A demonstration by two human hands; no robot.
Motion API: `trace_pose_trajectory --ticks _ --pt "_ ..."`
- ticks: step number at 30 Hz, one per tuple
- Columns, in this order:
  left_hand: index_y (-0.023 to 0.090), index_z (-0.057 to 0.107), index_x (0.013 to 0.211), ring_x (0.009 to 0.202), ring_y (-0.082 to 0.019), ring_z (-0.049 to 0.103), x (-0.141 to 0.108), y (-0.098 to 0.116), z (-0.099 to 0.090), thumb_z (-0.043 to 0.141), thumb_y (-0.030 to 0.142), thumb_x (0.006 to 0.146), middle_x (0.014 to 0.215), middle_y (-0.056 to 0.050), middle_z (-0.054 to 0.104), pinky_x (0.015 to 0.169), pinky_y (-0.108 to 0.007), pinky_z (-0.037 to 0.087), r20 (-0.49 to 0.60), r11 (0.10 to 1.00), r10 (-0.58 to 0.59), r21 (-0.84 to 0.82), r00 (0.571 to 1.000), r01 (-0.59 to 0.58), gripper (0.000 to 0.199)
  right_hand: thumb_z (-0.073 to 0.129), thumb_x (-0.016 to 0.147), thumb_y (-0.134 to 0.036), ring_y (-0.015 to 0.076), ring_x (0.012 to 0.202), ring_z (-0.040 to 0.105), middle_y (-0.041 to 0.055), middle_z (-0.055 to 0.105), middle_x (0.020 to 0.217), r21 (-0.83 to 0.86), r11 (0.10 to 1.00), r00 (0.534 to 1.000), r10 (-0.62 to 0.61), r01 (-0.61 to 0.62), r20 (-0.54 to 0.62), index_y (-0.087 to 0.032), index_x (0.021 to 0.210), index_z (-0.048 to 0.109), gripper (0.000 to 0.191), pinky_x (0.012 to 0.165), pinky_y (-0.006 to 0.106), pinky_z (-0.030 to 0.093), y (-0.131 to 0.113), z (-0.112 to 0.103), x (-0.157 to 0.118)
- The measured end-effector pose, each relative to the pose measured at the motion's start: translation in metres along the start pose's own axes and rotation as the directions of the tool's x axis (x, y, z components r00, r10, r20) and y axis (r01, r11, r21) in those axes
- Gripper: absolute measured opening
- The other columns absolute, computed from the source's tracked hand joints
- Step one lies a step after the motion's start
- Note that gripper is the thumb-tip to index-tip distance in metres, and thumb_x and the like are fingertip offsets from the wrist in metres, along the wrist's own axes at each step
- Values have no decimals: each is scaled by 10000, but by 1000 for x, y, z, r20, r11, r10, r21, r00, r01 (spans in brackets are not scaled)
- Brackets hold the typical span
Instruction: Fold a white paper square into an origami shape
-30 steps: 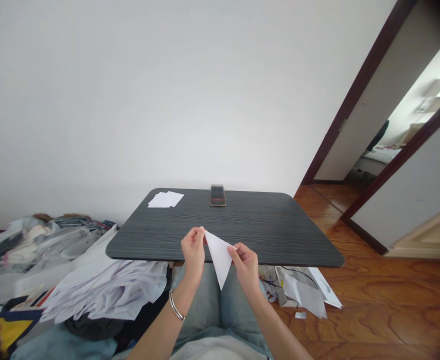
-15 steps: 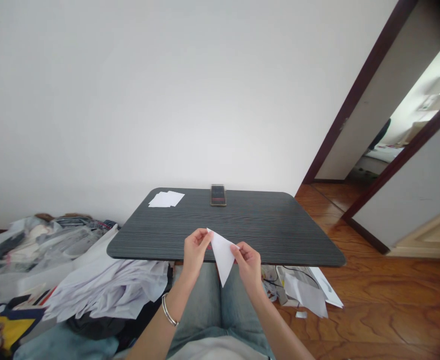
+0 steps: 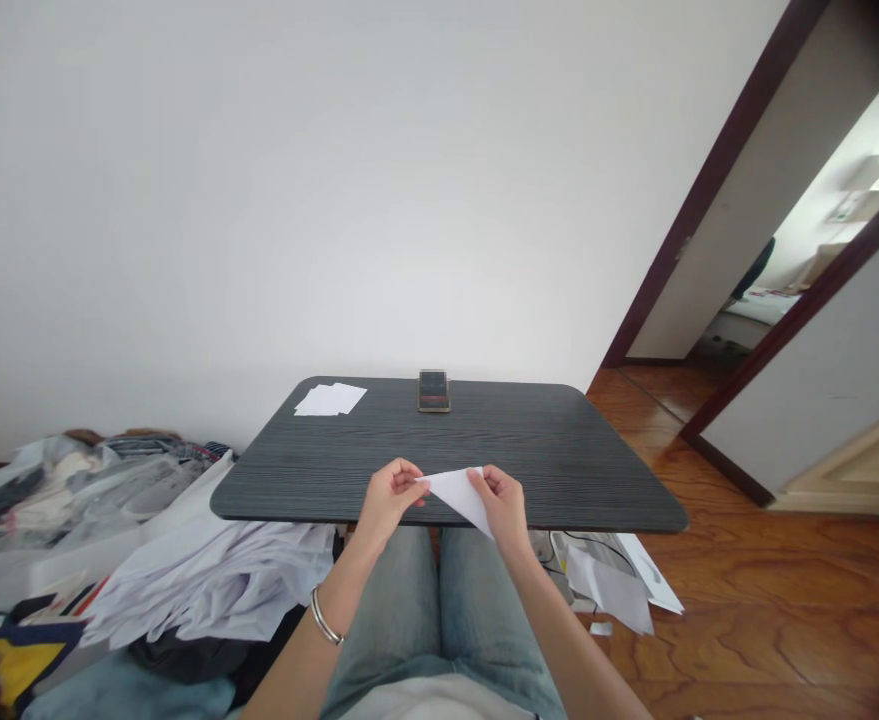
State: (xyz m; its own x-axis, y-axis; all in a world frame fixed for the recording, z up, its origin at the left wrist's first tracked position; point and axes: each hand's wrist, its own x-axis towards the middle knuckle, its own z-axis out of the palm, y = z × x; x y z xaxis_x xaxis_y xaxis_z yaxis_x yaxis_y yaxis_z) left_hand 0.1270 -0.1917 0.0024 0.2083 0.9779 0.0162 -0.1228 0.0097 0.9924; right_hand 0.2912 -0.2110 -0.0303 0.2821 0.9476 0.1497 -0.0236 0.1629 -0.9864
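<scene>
"Folded white paper (image 3: 455,490) has swung since the last frame: lower tip hung over the lap, now points off to the right. Rest, big to small?"

"White wall (image 3: 379,200), dark tabletop (image 3: 544,450), heap of clothes (image 3: 221,590) to the left of it. Phone-like device (image 3: 434,393) at the far edge, loose white sheets (image 3: 326,400) at far left."

"Hands?"

"Left hand (image 3: 388,500) pinches the narrow corner, thumb against fingers. Right hand (image 3: 504,503) pinches the wide end, thumb on top."

"Where's the paper, exactly?"

"Between both hands, by the tabletop's near edge. Can't tell if it touches."

"Long axis?"

"Slants from the left fingertips down toward the right palm. Top edge runs nearly level, hand to hand."

"Nearer hand?"

"Both touching. Right hand covers more of it; bulk sits that side, left only has the point."
</scene>
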Motion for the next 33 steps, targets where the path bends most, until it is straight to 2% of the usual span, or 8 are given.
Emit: trace_pose_trajectory --ticks 3,5,9,12,16,20,26,33 --pt "129 589 789 564 -115 599 1 -4 -1 717 259 594 652 -10 654 511 -199 466 86 995 -56 93 995 48 267 603 705 -484 93 428 393 -23 514 498 -36 999 997 24 -21 78 -153 623 544 346 416 211 269 2 0 10" --pt "115 613 750 529 -109 592 1 -6 0 702 263 614 623 -16 654 506 -201 468 102 985 -73 166 992 56 221 613 692 -488 103 429 430 -9 552 513 -41 998 989 48 -43 138 -150 626 560 348 416 214 289 2 1 12" --pt "112 606 683 498 -114 593 3 -8 0 696 277 621 570 -13 647 512 -215 486 40 982 -66 181 997 57 198 675 629 -474 138 486 526 11 631 586 -62 994 955 107 -94 277 -144 694 617 341 450 227 370 1 -2 9" --pt "120 598 668 530 -132 612 4 -9 -2 704 296 612 572 -7 645 512 -221 495 -29 987 -26 158 999 30 213 690 619 -457 128 474 533 15 652 588 -95 984 913 175 -151 369 -139 698 627 334 468 228 401 2 -8 6" --pt "122 593 681 586 -149 635 3 -11 -5 700 309 615 620 -18 658 513 -223 502 -38 989 -57 132 998 61 225 672 635 -466 101 423 511 21 652 546 -102 976 923 215 -192 321 -148 597 576 334 447 211 387 4 -14 5" --pt "107 622 743 616 -152 646 2 -10 -6 694 304 625 678 -52 683 511 -208 487 83 972 -150 193 985 132 240 681 625 -448 105 408 520 19 649 515 -120 977 940 204 -177 274 -157 563 560 321 438 209 385 2 -15 5" --pt "91 656 762 601 -160 648 0 -4 -3 677 303 632 702 -76 705 481 -197 447 174 919 -234 361 957 159 250 678 630 -433 115 406 555 34 666 522 -161 968 928 234 -194 289 -148 584 582 304 428 204 397 -1 -11 4" --pt "93 678 747 590 -170 650 -1 -6 -1 665 317 635 673 -77 708 464 -203 423 207 913 -271 366 940 183 250 668 649 -441 116 417 574 38 670 521 -178 973 919 203 -149 338 -143 579 579 319 429 197 392 0 -12 3"
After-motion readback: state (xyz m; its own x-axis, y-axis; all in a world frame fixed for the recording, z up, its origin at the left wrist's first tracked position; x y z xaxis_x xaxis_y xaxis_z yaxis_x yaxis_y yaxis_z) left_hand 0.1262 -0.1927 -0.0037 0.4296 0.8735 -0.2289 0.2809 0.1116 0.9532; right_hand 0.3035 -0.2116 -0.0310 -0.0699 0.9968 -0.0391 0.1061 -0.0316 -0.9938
